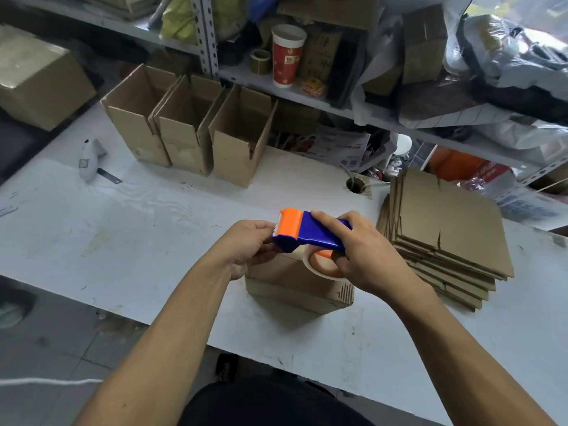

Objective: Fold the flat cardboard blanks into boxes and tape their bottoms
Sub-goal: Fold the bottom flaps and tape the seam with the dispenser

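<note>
A folded cardboard box (295, 287) stands bottom-up on the white table (138, 241) in front of me. Above it my right hand (365, 256) grips a blue and orange tape dispenser (310, 233) with a roll of clear tape. My left hand (249, 244) has its fingers curled at the dispenser's toothed front end, pinching there; the tape end itself is too thin to make out. A stack of flat cardboard blanks (445, 232) lies to the right. Three finished boxes (190, 130) stand open-topped in a row at the back left.
A white utility knife (90, 159) with its blade out lies at the left. A cable hole (355, 184) sits in the table behind the box. Metal shelving behind holds a red paper cup (287, 55), a tape roll (259, 61), bags and cartons.
</note>
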